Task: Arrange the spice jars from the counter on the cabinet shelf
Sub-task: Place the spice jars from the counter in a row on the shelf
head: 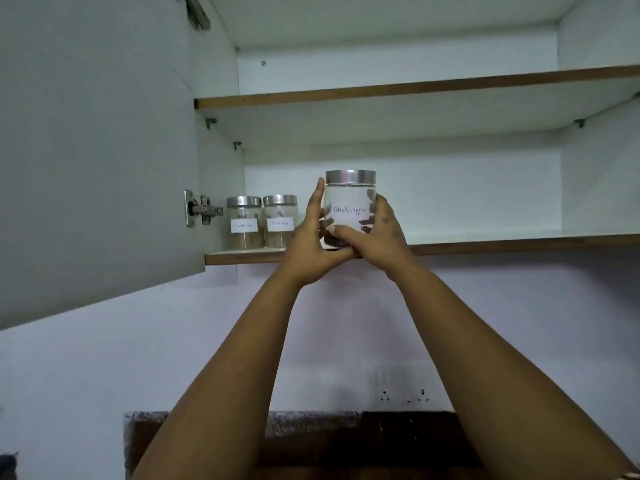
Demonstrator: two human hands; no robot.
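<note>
A clear glass jar with a steel lid and a white label reading "Black Pepper" (350,202) is held up at the front edge of the lower cabinet shelf (502,245). My left hand (313,244) grips its left side and base, my right hand (377,237) wraps its right side and front. Whether the jar's base rests on the shelf is hidden by my fingers. Two similar labelled jars stand side by side at the shelf's left end, one (244,221) beside the other (280,220).
The open cabinet door (97,150) hangs at the left with its hinge near the jars. An upper shelf (415,86) runs above. The lower shelf stretches bare to the right of the held jar. Wall sockets (405,396) sit below, above a dark counter backsplash.
</note>
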